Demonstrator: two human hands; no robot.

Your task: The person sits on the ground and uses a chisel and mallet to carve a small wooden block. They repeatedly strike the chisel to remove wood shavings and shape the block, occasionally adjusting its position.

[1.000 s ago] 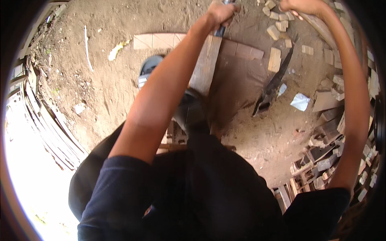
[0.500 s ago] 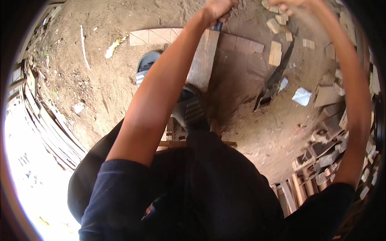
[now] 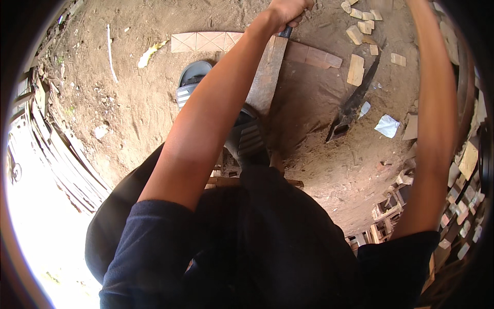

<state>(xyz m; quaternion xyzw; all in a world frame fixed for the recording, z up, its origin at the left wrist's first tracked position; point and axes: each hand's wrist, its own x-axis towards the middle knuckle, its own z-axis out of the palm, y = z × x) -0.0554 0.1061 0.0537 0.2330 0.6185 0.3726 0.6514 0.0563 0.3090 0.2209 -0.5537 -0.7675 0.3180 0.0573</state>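
Over dirt [image 3: 309, 103] flanking plank [image 3: 267, 74], with left hand [image 3: 289, 12] clamped on handle [image 3: 286, 32] at far edge, right hand now off-frame, grip indeterminable.

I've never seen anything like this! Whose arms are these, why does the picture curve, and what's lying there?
There's no robot here, just a person with bare hands. A wide fisheye camera worn on their head looks down, so straight edges bend. The left hand is closed around a dark bar at the far end of a wooden board. The right arm extends past the upper edge, so the right hand is out of view. On the sandy ground lie a row of tan slabs, small pale blocks, a white scrap and what looks like a handsaw. The person wears sandals.
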